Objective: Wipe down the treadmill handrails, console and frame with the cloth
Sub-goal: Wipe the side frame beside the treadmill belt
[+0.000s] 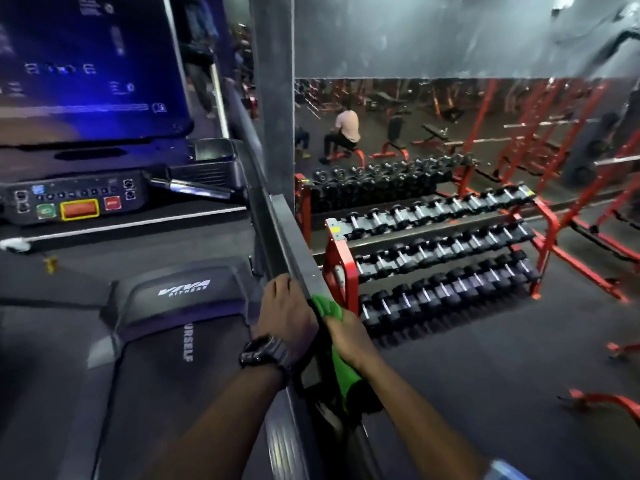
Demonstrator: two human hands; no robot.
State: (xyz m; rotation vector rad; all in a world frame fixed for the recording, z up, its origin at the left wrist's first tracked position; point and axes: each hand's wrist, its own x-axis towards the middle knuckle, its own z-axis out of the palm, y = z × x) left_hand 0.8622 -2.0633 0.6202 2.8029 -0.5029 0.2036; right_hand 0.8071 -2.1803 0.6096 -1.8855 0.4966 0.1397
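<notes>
A red three-tier dumbbell rack (440, 251) stood at centre right, a seated person (343, 133) above it, red weight benches (391, 147) beyond.

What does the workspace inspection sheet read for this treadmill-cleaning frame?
Surface: right handrail slopes toward the console; screen lit blue.
Job's things: green cloth lies against the handrail's outer side.
Clutter: small white object beside the treadmill deck; cannot tell what it is.
Grippers: left hand grips the handrail, a wristwatch on its wrist; right hand holds the cloth on the rail.
Cables: nothing seen.
Surroundings: dumbbell rack to the right; seated person beyond it.
</notes>
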